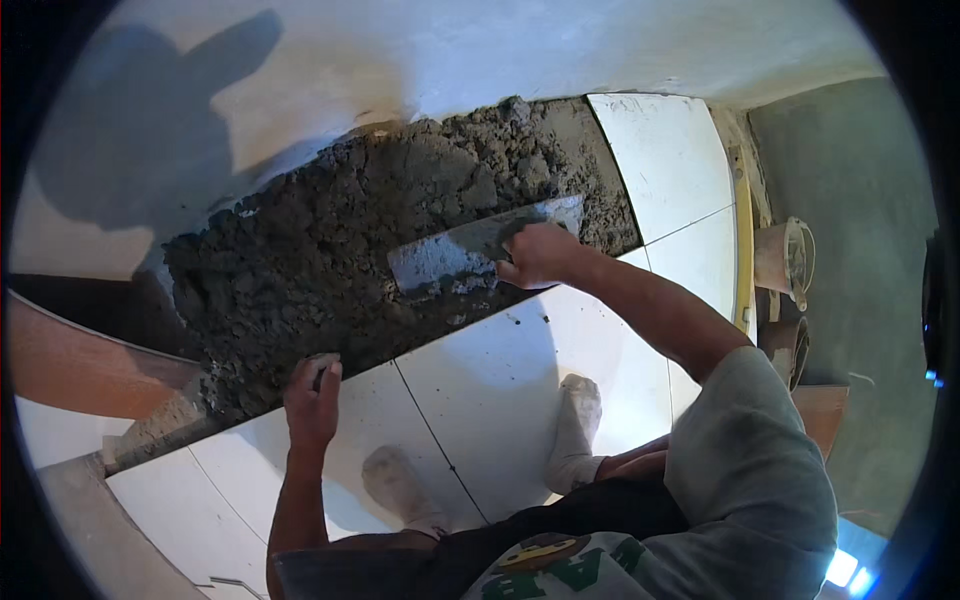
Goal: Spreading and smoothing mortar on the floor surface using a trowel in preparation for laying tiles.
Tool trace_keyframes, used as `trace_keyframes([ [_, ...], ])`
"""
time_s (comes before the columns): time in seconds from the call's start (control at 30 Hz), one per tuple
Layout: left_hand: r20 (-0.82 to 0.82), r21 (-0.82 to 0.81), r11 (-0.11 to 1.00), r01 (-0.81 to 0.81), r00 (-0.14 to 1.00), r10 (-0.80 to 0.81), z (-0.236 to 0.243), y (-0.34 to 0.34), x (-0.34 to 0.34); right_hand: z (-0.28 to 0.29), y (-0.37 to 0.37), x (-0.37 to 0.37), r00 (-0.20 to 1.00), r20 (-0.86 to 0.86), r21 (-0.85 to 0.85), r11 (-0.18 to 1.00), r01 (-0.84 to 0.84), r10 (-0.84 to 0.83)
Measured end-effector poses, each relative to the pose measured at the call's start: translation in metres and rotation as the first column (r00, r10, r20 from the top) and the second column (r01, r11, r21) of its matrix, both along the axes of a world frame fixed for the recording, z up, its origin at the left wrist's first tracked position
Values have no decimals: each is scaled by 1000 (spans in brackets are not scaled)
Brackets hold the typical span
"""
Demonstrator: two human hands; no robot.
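My right hand [542, 256] is closed around the handle of a plastering trowel [428, 262], whose long metal blade lies across a bed of dark, crumbly mortar [320, 220]. Grey mortar smears the blade. At the near edge of the bed is my left hand [312, 402], its fingers curled in a pinch. A small greyish bit shows at the fingertips, too small to name. White floor tiles [480, 355] border the mortar on the near side, where my socked feet stand, and another white tile [665, 160] adjoins its right end.
A wall [500, 50] runs along the far side of the mortar. To the left stands a curved reddish-brown container [90, 360]. Along the right lie a yellow straight bar [743, 240], a bucket with a handle [775, 258] and a round container [787, 350].
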State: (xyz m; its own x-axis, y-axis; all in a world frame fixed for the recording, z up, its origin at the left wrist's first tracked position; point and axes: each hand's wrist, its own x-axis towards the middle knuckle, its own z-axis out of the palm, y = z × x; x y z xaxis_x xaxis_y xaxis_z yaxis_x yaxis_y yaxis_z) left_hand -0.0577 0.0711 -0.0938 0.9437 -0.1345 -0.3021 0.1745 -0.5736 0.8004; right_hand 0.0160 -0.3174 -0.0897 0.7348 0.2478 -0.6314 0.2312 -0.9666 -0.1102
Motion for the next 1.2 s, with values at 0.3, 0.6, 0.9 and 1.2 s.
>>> trace_keyframes([
  [0.3, -165, 4, 992, -124, 979, 123, -4, 7, -19, 90, -25, 45, 999, 52, -22, 1000, 2, -1],
  [0.6, -148, 183, 967, 177, 977, -151, 79, 0, -26, 7, -65, -18, 999, -50, 124, 992, 1, 5],
  [0.9, 157, 519, 645, 561, 679, -717, 35, -111, -17, 47, -59, 5, 991, -30, 102, 986, 132, -130],
  [1.2, 97, 379, 801, 464, 841, -533, -27, -291, -126, 34, -84, 12, 998, 16, 103, 993, 53, -55],
])
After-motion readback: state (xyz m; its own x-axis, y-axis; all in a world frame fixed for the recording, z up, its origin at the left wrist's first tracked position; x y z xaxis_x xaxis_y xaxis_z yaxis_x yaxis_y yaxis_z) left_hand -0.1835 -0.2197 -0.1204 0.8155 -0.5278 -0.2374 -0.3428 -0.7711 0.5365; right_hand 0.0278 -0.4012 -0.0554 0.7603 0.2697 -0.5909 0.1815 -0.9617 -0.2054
